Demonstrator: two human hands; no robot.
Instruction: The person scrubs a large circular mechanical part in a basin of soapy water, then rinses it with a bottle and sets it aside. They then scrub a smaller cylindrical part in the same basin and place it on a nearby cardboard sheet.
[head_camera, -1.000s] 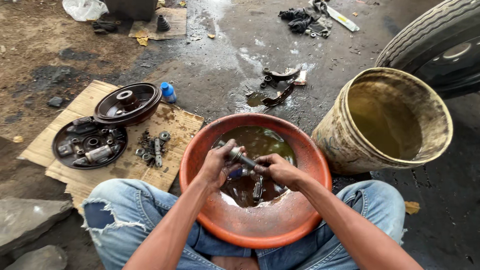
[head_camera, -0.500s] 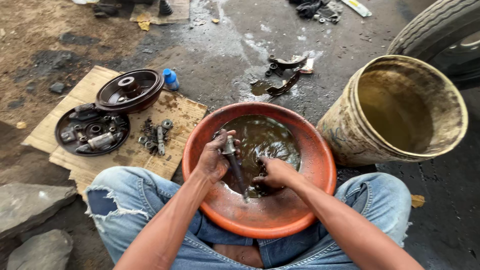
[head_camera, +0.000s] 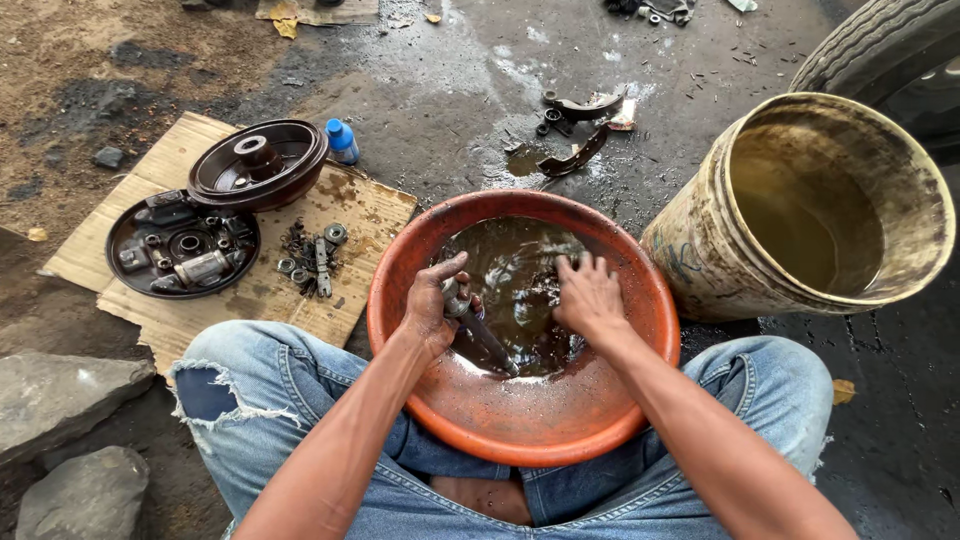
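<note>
An orange plastic basin (head_camera: 520, 425) with dirty brown liquid rests between my knees. My left hand (head_camera: 432, 305) grips a grey metal shaft (head_camera: 478, 335) that slants down into the liquid. My right hand (head_camera: 588, 297) is spread flat with its fingertips dipped in the liquid at the basin's middle; whether it holds anything under the surface is hidden.
A cardboard sheet (head_camera: 360, 215) on the left carries a brake drum (head_camera: 258, 165), a backing plate (head_camera: 182, 245) and several small metal parts (head_camera: 312, 255). A blue-capped bottle (head_camera: 342, 142), brake shoes (head_camera: 580, 130), a dirty bucket (head_camera: 800, 210), a tyre (head_camera: 880, 50) and rocks (head_camera: 70, 440) lie around.
My left hand has lowered the shaft, so its end now dips into the liquid. My right hand let go of the shaft and moved down into the liquid.
</note>
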